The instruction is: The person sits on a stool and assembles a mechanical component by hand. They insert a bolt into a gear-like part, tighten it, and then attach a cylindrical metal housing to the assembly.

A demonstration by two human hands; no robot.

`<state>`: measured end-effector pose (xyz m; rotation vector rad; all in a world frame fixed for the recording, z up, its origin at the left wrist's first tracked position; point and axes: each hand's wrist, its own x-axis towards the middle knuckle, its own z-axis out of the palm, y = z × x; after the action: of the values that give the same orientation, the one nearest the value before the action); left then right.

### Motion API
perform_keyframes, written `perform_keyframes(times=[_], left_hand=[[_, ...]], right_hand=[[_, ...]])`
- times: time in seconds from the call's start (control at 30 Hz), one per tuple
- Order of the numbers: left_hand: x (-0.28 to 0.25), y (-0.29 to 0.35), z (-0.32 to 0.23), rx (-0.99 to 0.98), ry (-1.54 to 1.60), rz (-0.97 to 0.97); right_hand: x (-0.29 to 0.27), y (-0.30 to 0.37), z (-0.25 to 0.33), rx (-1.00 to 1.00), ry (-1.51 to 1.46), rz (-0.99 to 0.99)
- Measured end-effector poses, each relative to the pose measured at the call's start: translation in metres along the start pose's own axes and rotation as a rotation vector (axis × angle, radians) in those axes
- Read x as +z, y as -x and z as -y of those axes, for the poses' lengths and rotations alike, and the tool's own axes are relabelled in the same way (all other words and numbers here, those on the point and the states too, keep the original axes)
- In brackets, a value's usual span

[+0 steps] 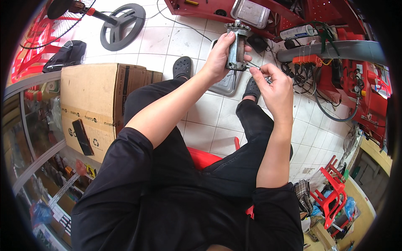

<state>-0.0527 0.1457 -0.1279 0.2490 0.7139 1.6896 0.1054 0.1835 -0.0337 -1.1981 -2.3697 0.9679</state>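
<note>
My left hand (220,54) grips an upright grey metal part (237,46), cylinder-like with toothed flanges at top and bottom, held out in front of me above the tiled floor. My right hand (274,85) pinches a thin metal tool (254,66) whose tip touches the lower end of the part. I am seated on a red stool (204,157) in black clothes and black clogs.
A metal tray (226,83) lies on the floor under the hands. A cardboard box (94,98) with a black phone (81,137) on it stands at my left. A red workbench (335,25) with hoses, a second tray and tools fills the upper right. A fan base (121,26) stands behind.
</note>
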Motion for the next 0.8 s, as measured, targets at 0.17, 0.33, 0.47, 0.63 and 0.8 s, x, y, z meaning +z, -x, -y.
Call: perform_keyframes(times=[0.17,0.33,0.47,0.63,0.8], left_hand=[[0.002,0.002,-0.001,-0.033,0.014,-0.042],[0.007,0.005,-0.004,-0.065,0.02,-0.056],[0.006,0.007,-0.005,-0.093,0.047,-0.052],[0.008,0.008,-0.004,-0.097,0.051,-0.01],[0.006,0.009,-0.002,-0.128,0.049,-0.002]], right_hand=[[-0.003,0.002,0.018,-0.068,-0.129,0.003],[0.002,0.003,0.01,-0.189,-0.078,-0.017],[0.003,0.004,0.018,-0.191,-0.103,-0.031],[0.008,0.004,0.015,-0.243,-0.183,-0.009],[0.005,0.006,0.022,-0.254,-0.13,-0.012]])
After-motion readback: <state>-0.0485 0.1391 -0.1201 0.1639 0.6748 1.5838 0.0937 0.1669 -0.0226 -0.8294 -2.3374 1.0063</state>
